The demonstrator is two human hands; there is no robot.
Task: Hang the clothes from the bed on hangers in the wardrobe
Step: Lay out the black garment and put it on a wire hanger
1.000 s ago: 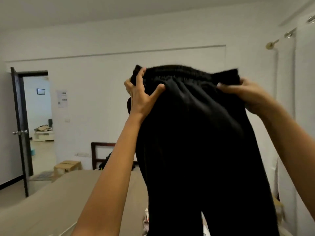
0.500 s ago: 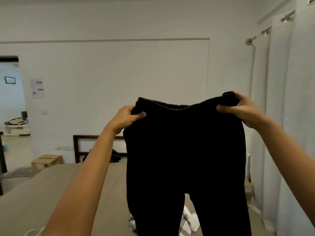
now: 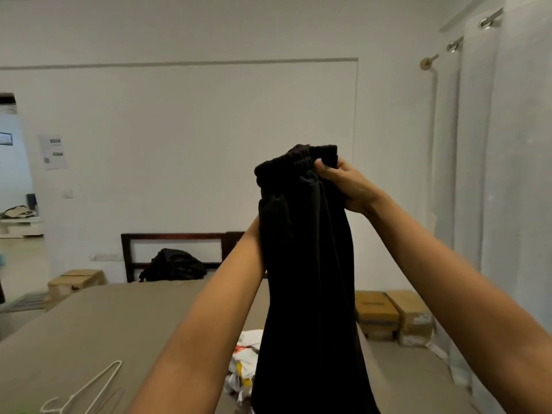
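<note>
I hold a pair of black trousers (image 3: 307,264) up in front of me, folded lengthwise so both legs hang together. My right hand (image 3: 346,183) grips the bunched elastic waistband at the top right. My left forearm (image 3: 209,309) reaches up behind the left side of the trousers, and the fabric hides that hand. A white wire hanger (image 3: 89,389) lies on the bed (image 3: 104,318) at the lower left. A small pile of light clothes (image 3: 245,363) lies on the bed behind the trousers. No wardrobe is in view.
A dark wooden headboard (image 3: 179,237) with a black bag (image 3: 173,264) stands at the far end of the bed. Cardboard boxes sit at the right (image 3: 391,315) and left (image 3: 77,280). White curtains (image 3: 507,174) hang on the right. An open doorway (image 3: 15,189) is at far left.
The waistband was spread wide between both hands. Now the trousers are folded in half lengthwise, the waistband is gathered at my right hand, and my left hand has gone behind the fabric.
</note>
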